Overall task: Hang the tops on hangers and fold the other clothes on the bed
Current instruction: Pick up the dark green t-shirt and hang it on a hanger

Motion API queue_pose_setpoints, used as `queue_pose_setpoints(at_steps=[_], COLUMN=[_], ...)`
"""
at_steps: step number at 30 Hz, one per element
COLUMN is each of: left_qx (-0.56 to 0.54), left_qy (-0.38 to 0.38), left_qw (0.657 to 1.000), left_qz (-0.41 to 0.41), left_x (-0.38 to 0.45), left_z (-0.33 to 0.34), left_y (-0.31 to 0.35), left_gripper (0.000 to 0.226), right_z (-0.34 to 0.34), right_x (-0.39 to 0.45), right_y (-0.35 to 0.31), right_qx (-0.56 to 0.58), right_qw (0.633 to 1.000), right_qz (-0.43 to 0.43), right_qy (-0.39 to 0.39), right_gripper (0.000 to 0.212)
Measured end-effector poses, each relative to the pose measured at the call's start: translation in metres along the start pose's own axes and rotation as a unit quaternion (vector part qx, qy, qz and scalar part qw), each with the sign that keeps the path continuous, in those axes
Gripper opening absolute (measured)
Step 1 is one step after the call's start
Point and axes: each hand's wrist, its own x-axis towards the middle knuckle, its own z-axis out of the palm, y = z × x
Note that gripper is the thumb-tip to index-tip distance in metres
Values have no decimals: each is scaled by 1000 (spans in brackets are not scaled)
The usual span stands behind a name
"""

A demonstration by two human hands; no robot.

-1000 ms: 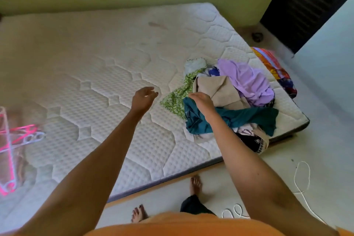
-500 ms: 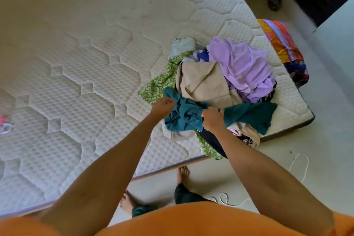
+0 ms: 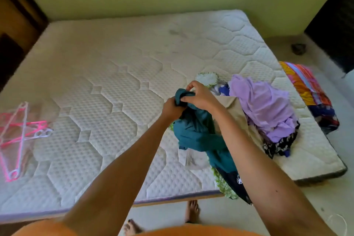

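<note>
Pretty much nothing had been finished at this point, judging by how things lay. The hangers (image 3: 21,134) were lying in a loose pink and white heap at the left edge of the mattress (image 3: 115,67), with no top seen on any of them, and no folded stack could be spotted anywhere on the bed. The pile (image 3: 254,120) was bunched up near the right front corner: a lilac piece (image 3: 262,105) on top, a beige one (image 3: 233,107) under it, plus green print, dark and black-and-white patterned bits poking out below. So basically all of the sorting was left to be done, as far as could be judged. Only one item was being dealt with, the teal garment (image 3: 197,132). It was held up in front of the pile, its top end bunched between both hands and the rest hanging down, with its lower end trailing onto the mattress edge. The left hand (image 3: 172,108) was wrapped in a fist round the bunched fabric, and the right hand (image 3: 201,96) was pinching the same end just beside it, fingers curled, the two hands touching. Whether it was a top or something to be folded couldn't be told, too crumpled. The hangers were well apart from both hands.
</note>
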Motion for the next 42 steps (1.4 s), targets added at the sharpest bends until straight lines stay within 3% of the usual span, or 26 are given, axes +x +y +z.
queue_pose_setpoints(at_steps=[3,5,7,9,10,12,14,15,17,19,21,22,23,25,26,27,28,29,32,35,37,39,40,42], left_qx=[-72,-138,-190,-230,-237,-196,-108,-45,115,164,38,-48,-127,-235,-265,-283,-294,-301,-328,-410,-509,-583,-580,-513], left_qy=[44,91,129,133,114,62,33,36,72,101,119,133,149,170,175,174,173,179,210,249,257,254,258,290], left_qw=[996,986,973,962,961,970,988,995,991,981,991,989,980,957,948,943,940,937,921,877,821,772,773,808], left_qz=[11,10,21,57,84,126,104,78,21,-31,-40,-34,-29,-28,-23,-17,-8,0,3,0,5,14,18,22], left_x=[-2,-12,-26,-41,-49,-62,-73,-77,-83,-91,-104,-111,-117,-128,-133,-137,-141,-145,-150,-153,-160,-168,-171,-174], left_z=[-61,-101,-140,-173,-186,-215,-237,-244,-266,-284,-304,-314,-323,-343,-355,-364,-371,-380,-397,-420,-439,-453,-458,-467], left_y=[6,9,17,21,19,9,-6,-14,-36,-58,-71,-72,-69,-63,-58,-51,-43,-37,-25,-27,-30,-31,-32,-40], left_gripper=[10,19,28,20,11,38,65,67,54,25,9,13,18,24,25,26,27,27,21,12,10,9,10,14], right_z=[-7,-3,14,37,48,68,80,84,92,98,104,109,114,132,143,154,166,181,210,234,250,264,268,271], right_x=[4,6,4,2,-2,-8,-11,-12,-13,-10,-6,-3,-1,-5,-7,-7,-10,-14,-29,-36,-35,-34,-33,-30], right_y=[-12,-31,-66,-104,-124,-166,-204,-219,-246,-263,-276,-279,-282,-290,-295,-296,-298,-305,-328,-350,-357,-359,-359,-363], right_qx=[-62,-44,56,196,261,364,412,431,477,548,588,590,571,416,251,70,-63,-118,10,88,-16,-132,-156,-122], right_qw=[998,999,997,976,960,923,900,889,862,818,794,797,815,908,967,996,995,988,987,978,978,963,959,968], right_qz=[9,-13,-43,-75,-81,-87,-98,-105,-120,-127,-124,-111,-93,-48,-45,-52,-70,-92,-136,-159,-209,-234,-234,-217], right_qy=[17,5,-23,-54,-65,-88,-103,-109,-122,-120,-86,-62,-40,4,8,3,-15,-36,-88,-101,-26,-25,-34,-25], right_gripper=[38,38,24,6,12,21,26,26,16,22,24,26,26,22,30,37,38,30,8,42,60,50,41,29])
